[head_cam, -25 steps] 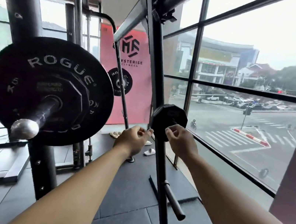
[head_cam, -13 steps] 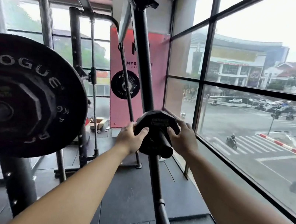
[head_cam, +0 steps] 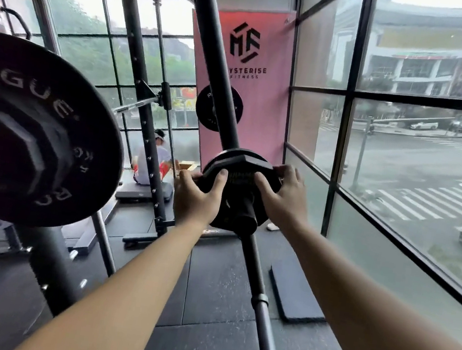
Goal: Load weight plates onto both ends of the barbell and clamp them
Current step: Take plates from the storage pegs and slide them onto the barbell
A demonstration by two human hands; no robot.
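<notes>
Small weight plate, black, sits on a storage peg of the slanted black rack post, and we use that post as our landmark. Left of the post, a large plate lettered ROGUE is loaded on the barbell, whose sleeve end is cut off by the picture's edge. Behind the post hangs a pink banner; right of it, windows. Our left hand and right hand grip the small plate's rim, fingers curled narrow around it. Its lettering is too blurred to read.
</notes>
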